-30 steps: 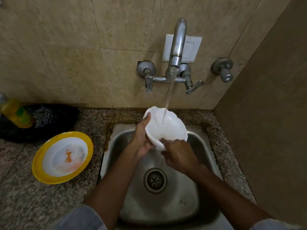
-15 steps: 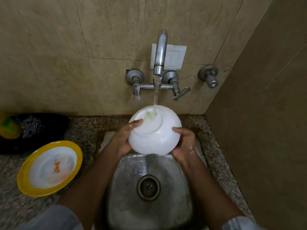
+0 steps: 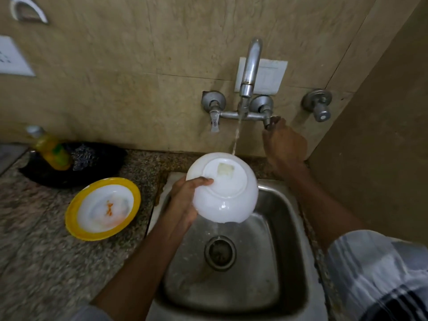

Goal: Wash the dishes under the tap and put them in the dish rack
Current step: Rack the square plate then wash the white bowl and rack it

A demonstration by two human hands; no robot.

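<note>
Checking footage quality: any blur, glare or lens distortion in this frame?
Head view: wide-angle bending bows the wall tiles and sink edges; countertop and soap bottle at left are motion-blurred; white bowl is nearly overexposed; dim, warm lighting, small glints on the tap.

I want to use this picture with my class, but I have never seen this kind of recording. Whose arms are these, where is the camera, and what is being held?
No machine here: a person wears the camera on their head, looking down at their own arms. The left hand holds a white bowl upside down over the steel sink, with tap water running. The right hand reaches the tap's right handle. On the counter lies a stained yellow-rimmed plate, with a yellow bottle behind.
</note>
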